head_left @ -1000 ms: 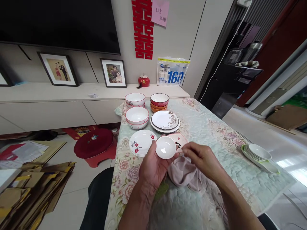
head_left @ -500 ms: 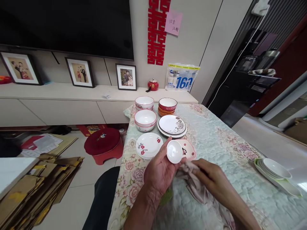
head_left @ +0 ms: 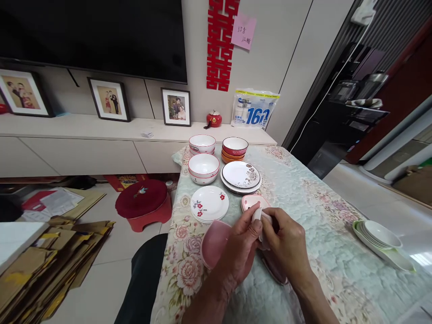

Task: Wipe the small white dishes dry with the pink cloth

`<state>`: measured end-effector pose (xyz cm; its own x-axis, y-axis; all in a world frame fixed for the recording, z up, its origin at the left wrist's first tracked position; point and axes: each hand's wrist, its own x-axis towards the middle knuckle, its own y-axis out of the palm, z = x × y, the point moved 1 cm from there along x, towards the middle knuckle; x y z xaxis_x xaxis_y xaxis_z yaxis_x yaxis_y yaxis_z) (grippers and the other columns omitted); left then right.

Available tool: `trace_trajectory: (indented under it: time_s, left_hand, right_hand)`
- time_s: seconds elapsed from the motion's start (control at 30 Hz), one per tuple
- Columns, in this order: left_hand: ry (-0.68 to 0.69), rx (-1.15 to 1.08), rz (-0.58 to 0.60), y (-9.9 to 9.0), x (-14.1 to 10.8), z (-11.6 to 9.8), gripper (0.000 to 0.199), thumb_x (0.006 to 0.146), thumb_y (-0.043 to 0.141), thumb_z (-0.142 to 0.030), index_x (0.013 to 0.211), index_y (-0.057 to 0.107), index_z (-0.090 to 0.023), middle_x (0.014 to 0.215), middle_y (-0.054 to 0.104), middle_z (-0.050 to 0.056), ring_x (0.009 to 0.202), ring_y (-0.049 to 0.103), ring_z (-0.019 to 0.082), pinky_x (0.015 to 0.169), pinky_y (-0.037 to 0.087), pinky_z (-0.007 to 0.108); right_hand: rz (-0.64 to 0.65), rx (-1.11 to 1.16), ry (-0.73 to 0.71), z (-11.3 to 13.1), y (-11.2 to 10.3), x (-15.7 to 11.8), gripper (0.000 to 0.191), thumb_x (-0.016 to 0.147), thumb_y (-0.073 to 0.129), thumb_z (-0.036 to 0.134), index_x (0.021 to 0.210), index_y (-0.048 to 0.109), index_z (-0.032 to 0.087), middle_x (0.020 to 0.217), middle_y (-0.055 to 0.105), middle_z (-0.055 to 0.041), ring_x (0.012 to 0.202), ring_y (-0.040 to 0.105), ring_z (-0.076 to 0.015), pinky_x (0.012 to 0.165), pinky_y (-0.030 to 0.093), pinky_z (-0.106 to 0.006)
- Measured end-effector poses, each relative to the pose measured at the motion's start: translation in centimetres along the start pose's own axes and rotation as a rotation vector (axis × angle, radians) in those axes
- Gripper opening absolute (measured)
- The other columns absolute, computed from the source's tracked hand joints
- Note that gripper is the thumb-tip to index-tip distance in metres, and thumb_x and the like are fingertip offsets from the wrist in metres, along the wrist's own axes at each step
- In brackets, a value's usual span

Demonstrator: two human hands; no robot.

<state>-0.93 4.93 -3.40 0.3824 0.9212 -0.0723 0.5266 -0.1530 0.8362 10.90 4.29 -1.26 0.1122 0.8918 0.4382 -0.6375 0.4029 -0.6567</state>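
My left hand [head_left: 241, 245] is closed around a small white bowl [head_left: 256, 216], which is turned on its side so mostly its rim and outside show. My right hand [head_left: 286, 236] pinches a pale cloth [head_left: 266, 219] against the bowl's inner side; much of the cloth is hidden by the fingers. Beside my left wrist lies a pink bowl [head_left: 213, 245], partly covered by the arm. A pink patterned dish [head_left: 254, 200] is just beyond the hands. Under my right hand a dark mauve item [head_left: 276, 269] shows in part.
Floral plates [head_left: 209, 204] are stacked left, with brown-patterned plates [head_left: 241, 174] behind. White bowls [head_left: 204, 167] and red and orange bowls [head_left: 235, 147] stand farther back. At right, several small white dishes [head_left: 383, 234] sit on a green-edged tray [head_left: 401, 262]. A red stool [head_left: 143, 200] is left.
The small bowl has been tipped from facing up onto its side. My right hand has brought the cloth up and left to it. The pink bowl is now more exposed.
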Motion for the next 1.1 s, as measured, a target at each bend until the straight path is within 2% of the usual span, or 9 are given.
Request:
trace_trajectory:
  time_s: [0.13, 0.23, 0.3, 0.4, 0.53, 0.63, 0.83, 0.9, 1.1]
  left_hand:
    - [0.031, -0.018, -0.007, -0.1, 0.1, -0.4, 0.054, 0.078, 0.082, -0.032, 0.128, 0.068, -0.018, 0.122, 0.073, 0.014, 0.125, 0.06, 0.032, 0.107, 0.04, 0.042]
    - [0.007, -0.024, -0.01, -0.4, 0.1, -0.6, 0.056, 0.081, 0.079, -0.033, 0.132, 0.065, -0.017, 0.118, 0.074, 0.015, 0.123, 0.061, 0.032, 0.103, 0.043, 0.042]
    - [-0.019, 0.0, -0.041, -0.5, 0.1, -0.6, 0.056, 0.082, 0.078, -0.033, 0.134, 0.063, -0.017, 0.116, 0.075, 0.014, 0.12, 0.062, 0.031, 0.098, 0.045, 0.04]
    - [-0.052, -0.002, -0.061, -0.4, 0.1, -0.7, 0.05, 0.083, 0.076, -0.031, 0.13, 0.066, -0.019, 0.114, 0.075, 0.012, 0.113, 0.065, 0.029, 0.091, 0.049, 0.037]
    - [-0.048, -0.111, 0.023, 0.3, 0.1, -0.8, 0.032, 0.083, 0.076, -0.033, 0.11, 0.074, -0.016, 0.11, 0.074, 0.012, 0.106, 0.066, 0.028, 0.088, 0.053, 0.036]
    - [-0.008, -0.135, 0.054, 0.7, 0.0, -1.0, 0.032, 0.085, 0.075, -0.033, 0.111, 0.073, -0.014, 0.112, 0.073, 0.012, 0.103, 0.067, 0.025, 0.089, 0.052, 0.036]
    - [0.133, -0.019, -0.054, 0.1, 0.0, -1.3, 0.044, 0.087, 0.073, -0.031, 0.13, 0.067, -0.02, 0.135, 0.067, 0.011, 0.132, 0.054, 0.03, 0.105, 0.044, 0.037]
    - [0.179, -0.005, -0.103, -0.2, 0.1, -1.5, 0.05, 0.085, 0.076, -0.031, 0.132, 0.065, -0.021, 0.143, 0.062, 0.011, 0.136, 0.051, 0.031, 0.108, 0.042, 0.037]
    - [0.206, -0.082, -0.109, -1.0, 0.8, -2.1, 0.049, 0.086, 0.076, -0.029, 0.133, 0.064, -0.024, 0.137, 0.067, 0.01, 0.132, 0.056, 0.029, 0.108, 0.044, 0.037]
  right_hand:
    - [0.231, 0.258, -0.051, -0.1, -0.6, 0.3, 0.015, 0.095, 0.06, 0.031, 0.103, 0.07, 0.022, 0.086, 0.07, -0.0006, 0.069, 0.062, -0.015, 0.064, 0.046, -0.026]
    - [0.409, 0.273, -0.172, -0.2, -1.6, 0.7, 0.015, 0.096, 0.059, 0.023, 0.105, 0.07, 0.025, 0.097, 0.071, -0.0012, 0.083, 0.064, -0.0156, 0.074, 0.049, -0.026]
    - [0.465, 0.219, -0.233, -0.2, -2.0, 0.7, 0.017, 0.097, 0.056, 0.018, 0.103, 0.07, 0.024, 0.097, 0.07, -0.0022, 0.09, 0.064, -0.0172, 0.079, 0.049, -0.028]
    - [0.432, 0.072, -0.3, -0.2, -1.9, 0.6, 0.022, 0.098, 0.049, 0.014, 0.1, 0.069, 0.022, 0.094, 0.068, -0.0055, 0.091, 0.064, -0.0207, 0.079, 0.051, -0.033]
    - [0.258, -0.002, -0.432, 0.1, -1.1, 0.5, 0.024, 0.1, 0.044, 0.012, 0.102, 0.066, 0.022, 0.097, 0.068, -0.0087, 0.093, 0.063, -0.0228, 0.08, 0.051, -0.036]
    - [0.202, -0.029, -0.489, 0.6, -0.9, 1.4, 0.022, 0.1, 0.044, 0.012, 0.102, 0.064, 0.021, 0.096, 0.07, -0.0086, 0.091, 0.063, -0.0224, 0.081, 0.049, -0.035]
    - [0.427, -0.318, -0.213, 3.5, -1.0, 5.2, 0.017, 0.09, 0.053, 0.01, 0.079, 0.063, 0.018, 0.079, 0.069, -0.0055, 0.072, 0.063, -0.0193, 0.064, 0.04, -0.029]
    - [0.466, -0.346, -0.172, 4.3, -0.9, 6.2, 0.018, 0.089, 0.054, 0.01, 0.075, 0.061, 0.018, 0.076, 0.069, -0.0045, 0.069, 0.061, -0.0176, 0.062, 0.036, -0.027]
    - [0.567, -0.147, -0.257, 4.3, -0.3, 7.1, 0.014, 0.084, 0.057, 0.008, 0.075, 0.063, 0.018, 0.073, 0.069, -0.0008, 0.065, 0.057, -0.0137, 0.06, 0.034, -0.024]
